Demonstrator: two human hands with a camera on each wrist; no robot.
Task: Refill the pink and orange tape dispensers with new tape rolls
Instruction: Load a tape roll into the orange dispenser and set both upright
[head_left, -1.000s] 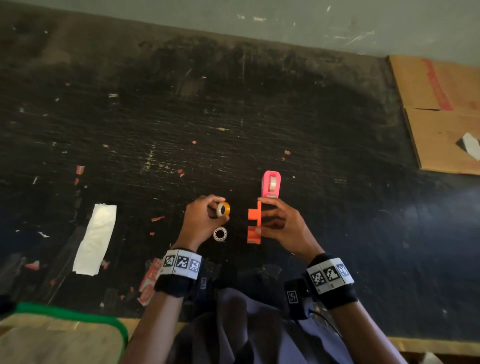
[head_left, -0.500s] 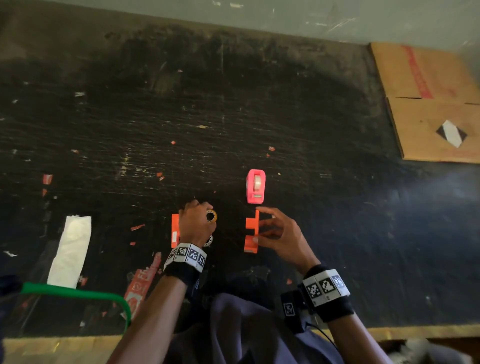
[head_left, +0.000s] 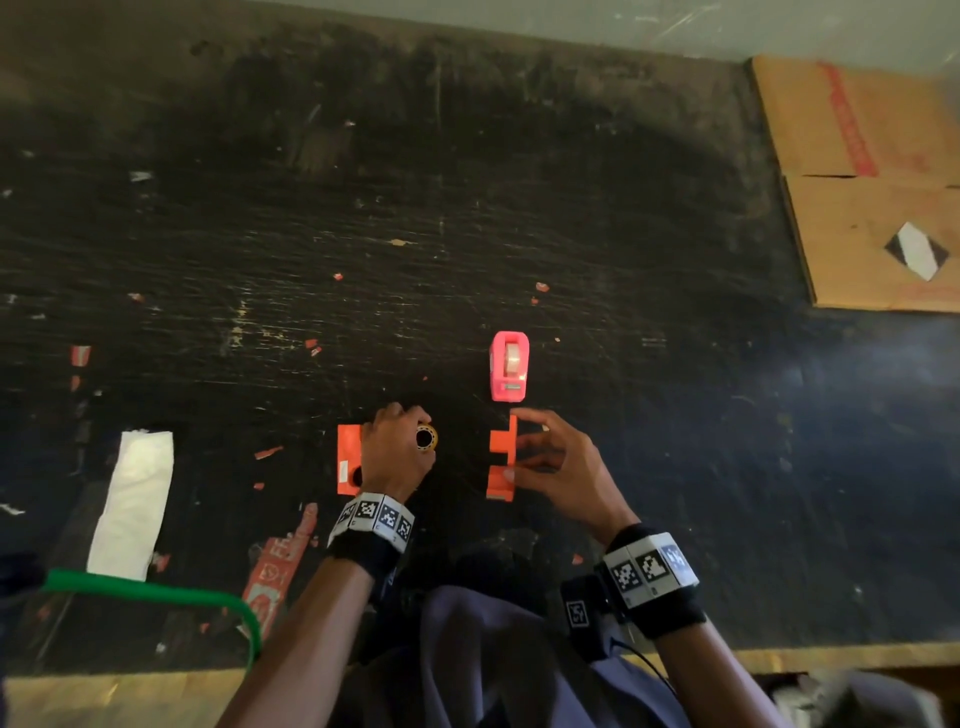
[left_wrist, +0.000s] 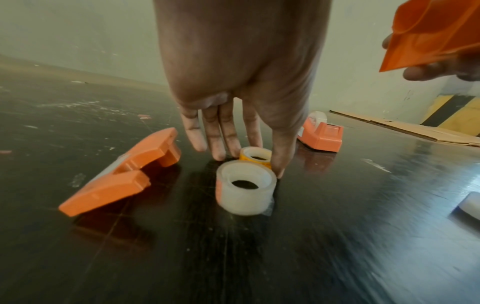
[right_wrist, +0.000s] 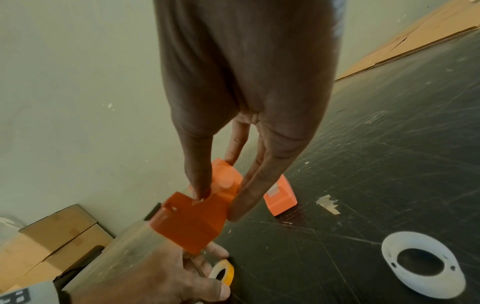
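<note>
Between my hands, bare tabletop; upper centre the pink dispenser blocks; far left the orange half.

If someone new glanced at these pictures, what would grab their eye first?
Probably the bright pink tape dispenser standing alone on the dark scratched table. Just nearer, the right hand holds an orange dispenser half, while the left hand pinches a small yellow tape roll beside the other orange half.
</note>
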